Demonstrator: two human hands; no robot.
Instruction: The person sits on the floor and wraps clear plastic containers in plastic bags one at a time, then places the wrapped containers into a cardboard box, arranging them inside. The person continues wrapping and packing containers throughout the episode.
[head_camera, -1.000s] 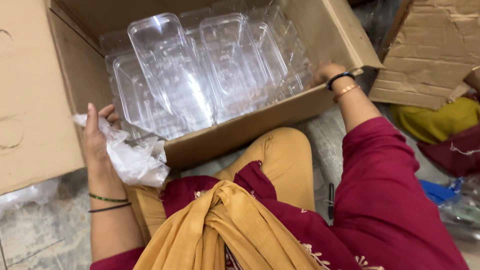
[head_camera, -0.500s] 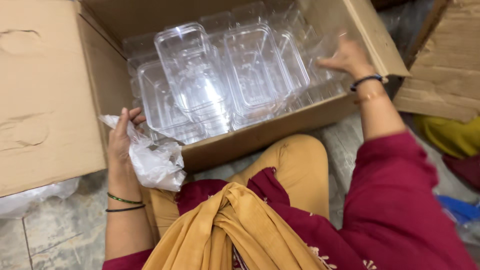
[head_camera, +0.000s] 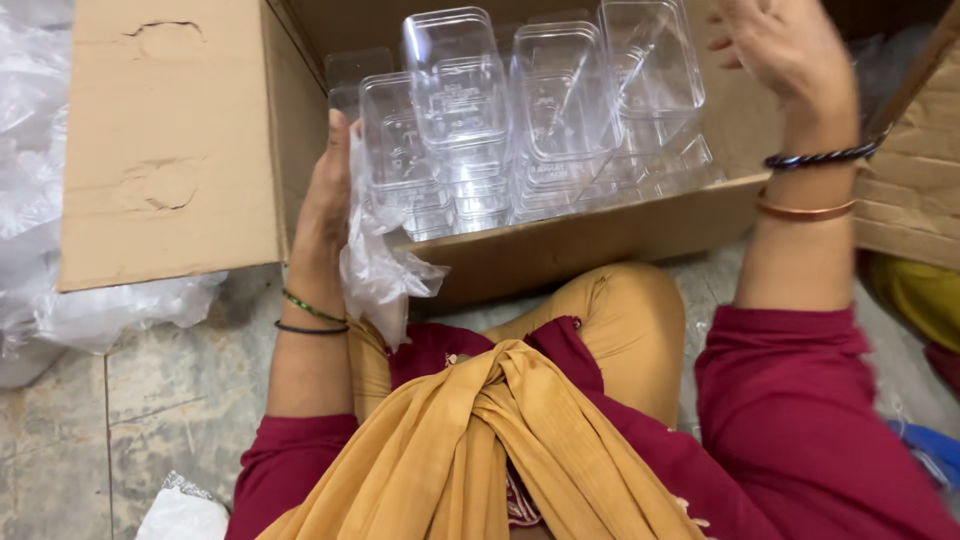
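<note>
A large cardboard box (head_camera: 590, 240) lies open in front of my knees, packed with stacks of clear plastic containers (head_camera: 520, 130). My left hand (head_camera: 325, 200) rests against the box's left inner corner and grips a crumpled clear plastic bag (head_camera: 378, 270) that hangs over the front wall. My right hand (head_camera: 785, 50) is raised over the right side of the box with fingers spread, holding nothing, just right of the tallest container stack (head_camera: 650, 60).
The box's left flap (head_camera: 170, 140) lies spread flat. Loose plastic sheeting (head_camera: 60, 250) is piled at the far left on the stone floor. Another cardboard piece (head_camera: 915, 190) stands at the right edge. A white crumpled item (head_camera: 185, 515) lies by my left elbow.
My right hand has lifted from the box's right rim to above the containers. My left hand with the bag has moved up to the box's left corner. The view has shifted closer.
</note>
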